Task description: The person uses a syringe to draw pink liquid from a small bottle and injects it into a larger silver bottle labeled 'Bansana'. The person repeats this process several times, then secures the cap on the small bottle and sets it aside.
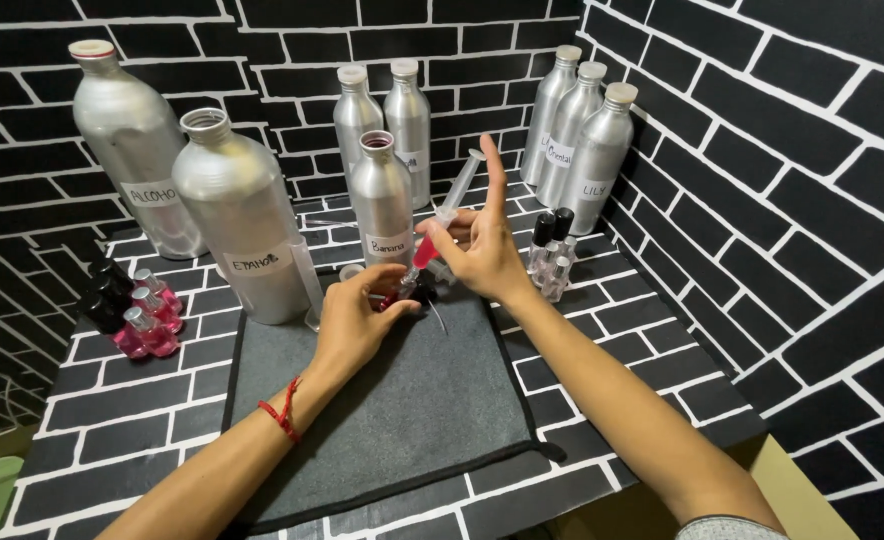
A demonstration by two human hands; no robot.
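1. Crowded behind the hands: two large aluminium bottles at left, one open-necked aluminium bottle directly behind the work, two capped ones further back, three capped bottles at right.
2. Stood at far left, pink-filled small bottles with black caps; at right, clear small bottles, partly hidden by the right hand.
3. Gripped in the right hand, fingers closed round the barrel: a syringe holding pink liquid, tilted, tip down toward the left hand.
4. Closed, the left hand, on a small dark-topped item, possibly a little bottle, just under the syringe tip; mostly hidden.
5. Lay beneath: a grey mat on a black brick-patterned table, same-patterned walls around.
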